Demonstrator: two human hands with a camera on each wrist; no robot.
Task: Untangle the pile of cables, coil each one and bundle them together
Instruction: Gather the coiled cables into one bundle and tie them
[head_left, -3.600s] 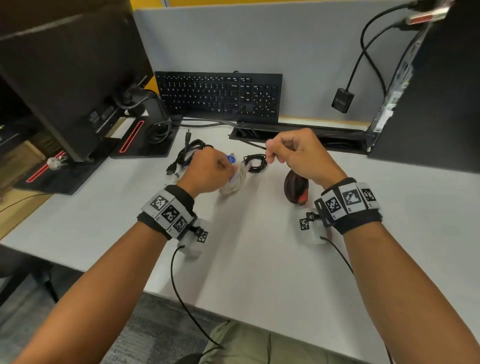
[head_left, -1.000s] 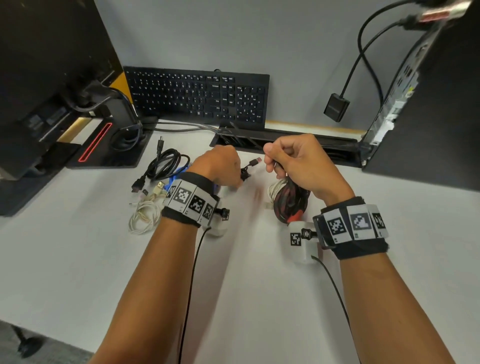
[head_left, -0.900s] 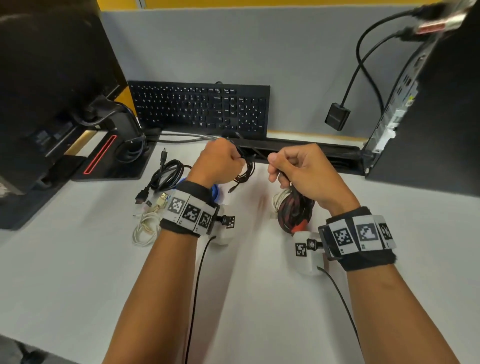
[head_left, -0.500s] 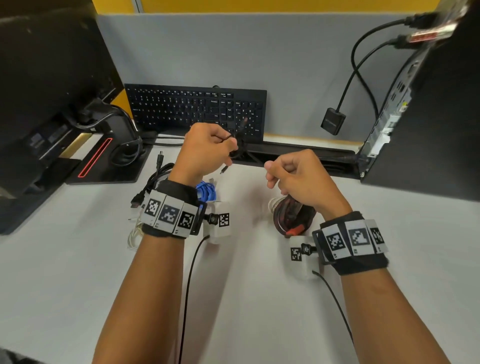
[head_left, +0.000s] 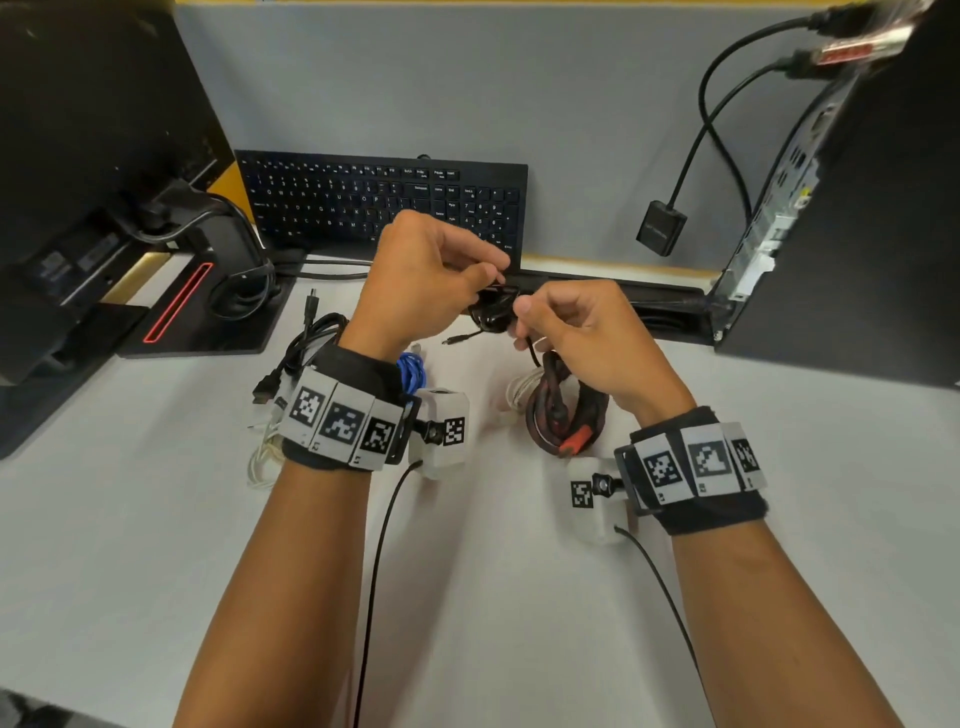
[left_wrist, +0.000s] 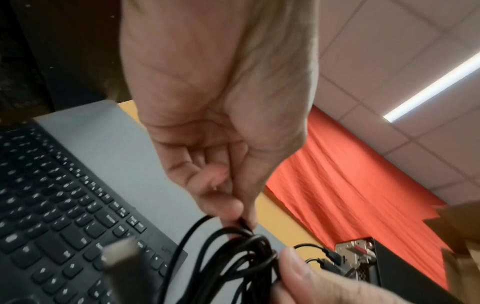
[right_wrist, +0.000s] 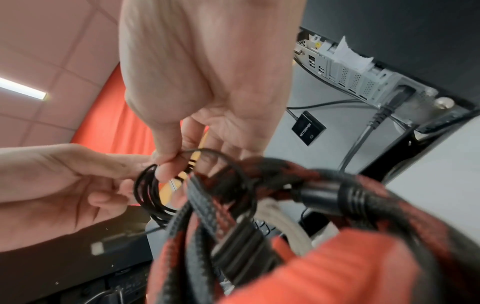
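Head view: both hands, left hand (head_left: 426, 280) and right hand (head_left: 576, 332), pinch 1 thin black coil (head_left: 493, 312) just before the keyboard (head_left: 379, 197); a slipped pinch would likely unravel its loops.

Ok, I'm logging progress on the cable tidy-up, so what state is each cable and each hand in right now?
thin black cable: coiled small, held in the air between both hands
left hand: pinches the coil
right hand: pinches the coil, other cables hanging from it
red-and-black braided cable: coiled, hanging from the right hand
thick black cable: looped, lying on the desk
blue cable: mostly hidden
white cable: on the desk
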